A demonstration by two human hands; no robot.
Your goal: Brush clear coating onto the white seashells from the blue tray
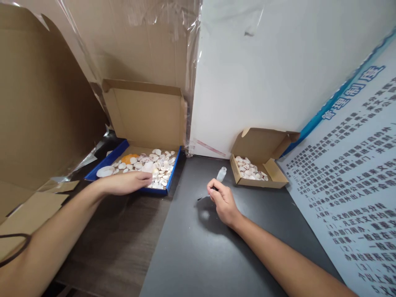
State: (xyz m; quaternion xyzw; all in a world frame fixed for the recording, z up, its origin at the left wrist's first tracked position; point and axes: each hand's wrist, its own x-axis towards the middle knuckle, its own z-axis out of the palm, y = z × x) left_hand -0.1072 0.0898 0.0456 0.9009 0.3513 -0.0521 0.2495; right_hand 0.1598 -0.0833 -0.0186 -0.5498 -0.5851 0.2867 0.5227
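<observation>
My left hand (133, 182) reaches over the front of a blue-edged cardboard box (157, 191) filled with seashells (162, 167). Its fingers are bent together at a pale seashell (148, 167) and appear closed on it, the grip partly hidden. Over the dark tabletop, my right hand (223, 202) pinches a thin brush (199, 199) with a dark tip pointing left; its handle end is mostly hidden in the fingers. Just beyond that hand stands a small uncapped glass bottle (222, 174) with whitish contents.
A smaller open cardboard box (262, 182) with white shells (247, 168) sits at the back right. Behind are a white panel (247, 82) and plastic-wrapped cardboard (148, 37). A printed board (349, 165) leans along the right. Cardboard pieces (37, 214) lie at the left.
</observation>
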